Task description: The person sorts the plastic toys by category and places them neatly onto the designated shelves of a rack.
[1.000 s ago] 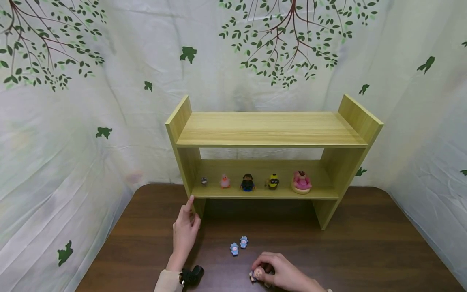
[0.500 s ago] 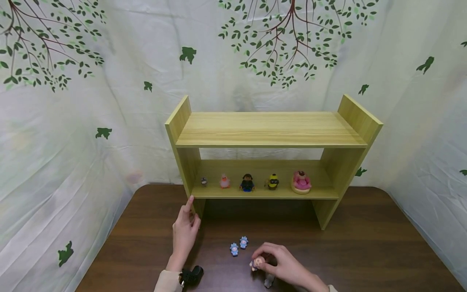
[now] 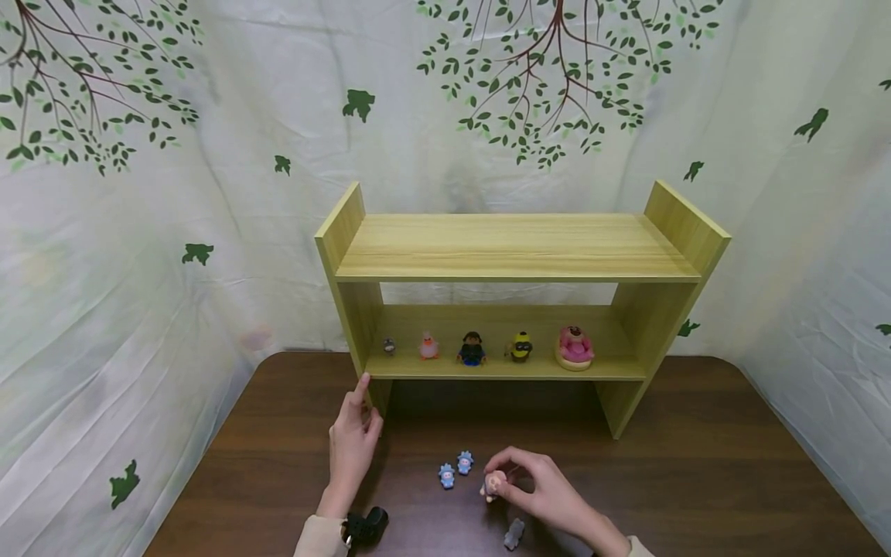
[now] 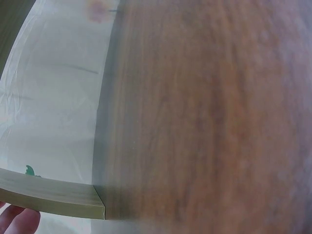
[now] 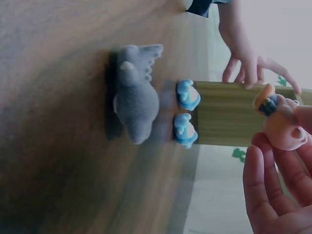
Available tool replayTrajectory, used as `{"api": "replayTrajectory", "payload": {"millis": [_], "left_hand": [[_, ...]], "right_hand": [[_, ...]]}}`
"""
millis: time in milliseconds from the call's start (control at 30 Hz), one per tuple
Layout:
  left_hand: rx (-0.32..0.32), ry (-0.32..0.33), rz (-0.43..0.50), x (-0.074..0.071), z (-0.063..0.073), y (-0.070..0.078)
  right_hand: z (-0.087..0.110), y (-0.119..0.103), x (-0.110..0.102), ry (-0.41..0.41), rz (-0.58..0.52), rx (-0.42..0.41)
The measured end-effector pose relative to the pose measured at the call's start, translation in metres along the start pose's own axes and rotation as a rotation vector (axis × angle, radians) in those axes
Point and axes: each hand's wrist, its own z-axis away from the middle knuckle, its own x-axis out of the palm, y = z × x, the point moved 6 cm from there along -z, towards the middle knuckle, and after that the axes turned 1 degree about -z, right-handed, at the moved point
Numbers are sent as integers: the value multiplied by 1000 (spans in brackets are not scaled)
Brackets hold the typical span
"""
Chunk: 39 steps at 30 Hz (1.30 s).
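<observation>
My right hand [image 3: 539, 483] pinches a small peach-coloured figurine [image 5: 284, 127] with round ears and a dark blue band, between thumb and fingers. It is held up off the table. Two blue figurines [image 3: 447, 475] stand just left of that hand. Below the hand lies a grey figurine [image 3: 513, 534] with a ridged tail, dinosaur-like in the right wrist view. My left hand [image 3: 353, 445] grips the front edge of the wooden shelf's [image 3: 518, 263] left side panel. Its index finger points up along the edge and its fingertip reaches the middle board's corner.
On the middle board stand a tiny grey figure [image 3: 389, 346], a pink one [image 3: 428, 346], a dark-clothed one [image 3: 472, 350], a yellow one [image 3: 520, 347] and a larger pink bear [image 3: 575, 348]. A leaf-printed cloth [image 3: 237, 193] hangs behind the brown table [image 3: 696, 480].
My right hand has moved forward, away from the front of the table, raising the peach figurine and uncovering the grey figurine. The left hand has stayed on the shelf.
</observation>
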Motion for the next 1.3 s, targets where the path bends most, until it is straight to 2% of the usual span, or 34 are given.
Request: {"api": "replayTrajectory", "payload": {"millis": [333, 600, 1033, 1300], "left_hand": [[9, 10, -2, -1, 0, 1], [23, 26, -4, -2, -1, 4], [27, 28, -8, -2, -1, 4], [33, 31, -5, -3, -1, 5]], "right_hand": [[-4, -8, -7, 70, 48, -149], [-6, -13, -14, 76, 37, -118], [-14, -23, -22, 137, 88, -206], [-21, -31, -24, 132, 37, -217]]}}
